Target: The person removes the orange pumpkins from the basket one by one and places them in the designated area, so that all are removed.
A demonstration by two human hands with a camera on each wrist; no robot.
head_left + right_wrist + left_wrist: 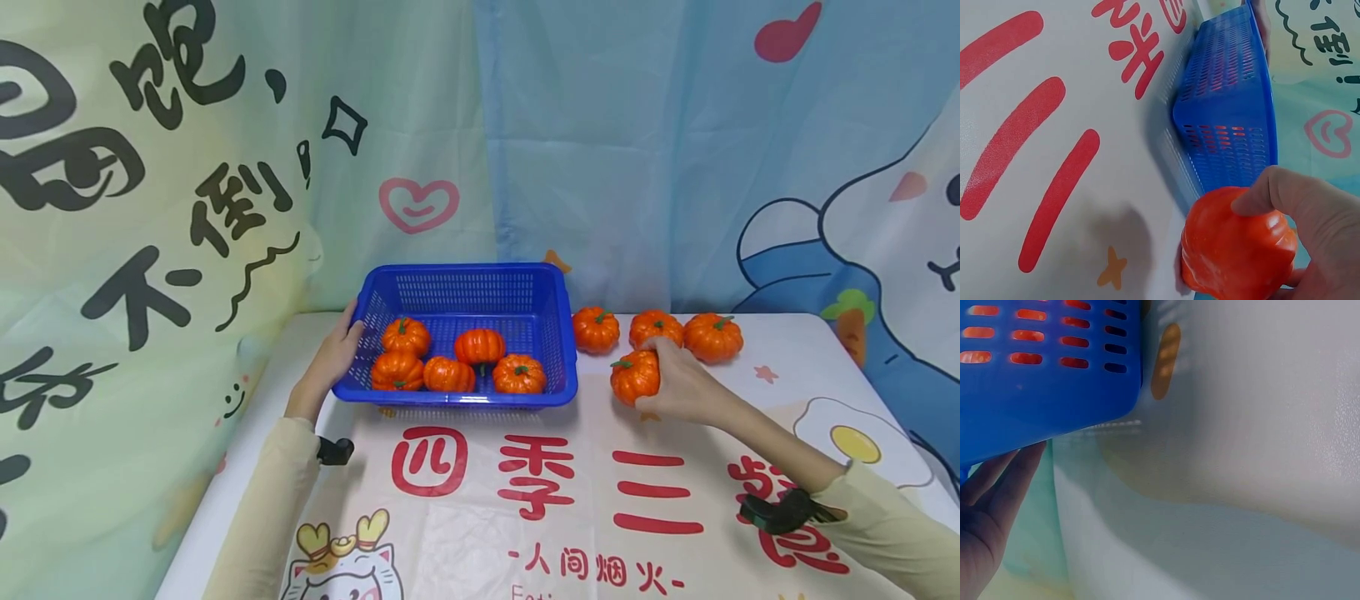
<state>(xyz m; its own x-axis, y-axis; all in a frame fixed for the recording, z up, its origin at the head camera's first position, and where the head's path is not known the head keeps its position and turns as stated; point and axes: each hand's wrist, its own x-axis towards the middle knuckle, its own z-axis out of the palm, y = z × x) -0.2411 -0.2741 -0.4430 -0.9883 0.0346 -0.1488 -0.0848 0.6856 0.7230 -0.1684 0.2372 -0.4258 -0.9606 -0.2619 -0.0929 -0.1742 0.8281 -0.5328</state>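
Observation:
My right hand (pixel 686 385) grips a small orange toy pumpkin (pixel 635 377) with a green stem. In the right wrist view the thumb presses on the side of this pumpkin (pixel 1235 244), and the other fingers are mostly hidden behind it. To its left stands a blue plastic basket (pixel 457 398) with slotted walls and several toy pumpkins (pixel 450 375) inside. My left hand (pixel 336 354) rests against the basket's left side. The left wrist view shows its straight fingers (pixel 1019 481) touching the blue basket (pixel 1054 394) from outside, below the rim.
Three more toy pumpkins stand at the back of the table, right of the basket: one (pixel 596 330) close by it, another (pixel 656 328) behind my right hand, the third (pixel 713 337) farther right. A printed cloth (pixel 555 467) covers the table. A patterned curtain (pixel 585 167) hangs behind.

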